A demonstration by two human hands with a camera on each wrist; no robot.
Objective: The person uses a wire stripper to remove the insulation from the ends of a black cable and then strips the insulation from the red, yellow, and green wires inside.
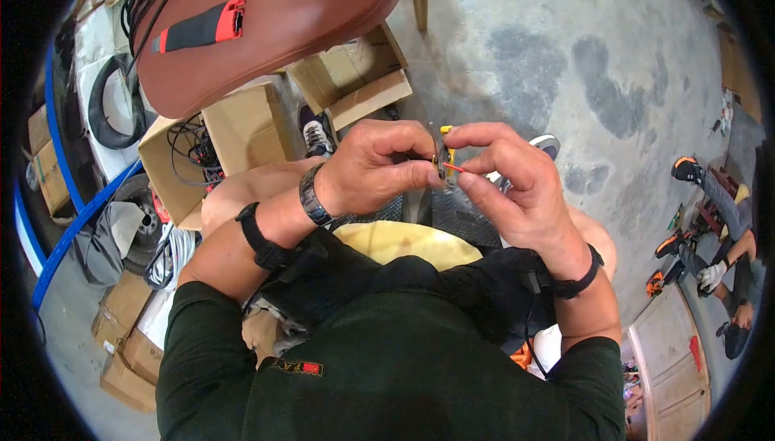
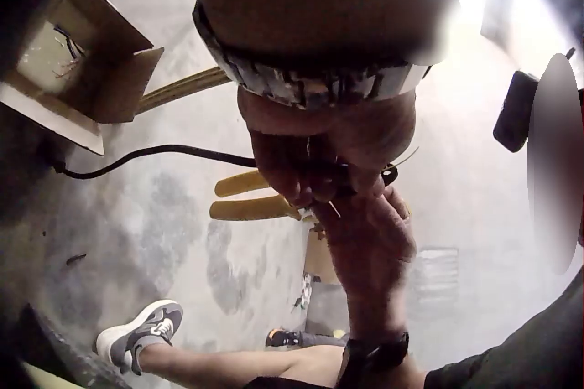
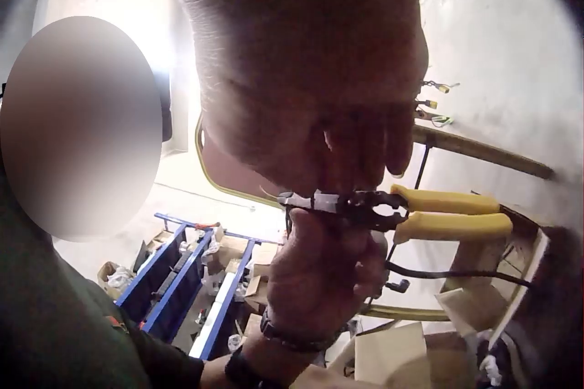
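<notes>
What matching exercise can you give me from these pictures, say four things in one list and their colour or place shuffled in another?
Things:
1. pliers
2. thin wire
3. metal wristwatch
4. padded seat

Matches:
A. brown, at the top of the head view
B. yellow handles
C. worn on the left wrist
D. red, pinched by the right hand

Pairs: 1-B, 2-D, 3-C, 4-A.
</notes>
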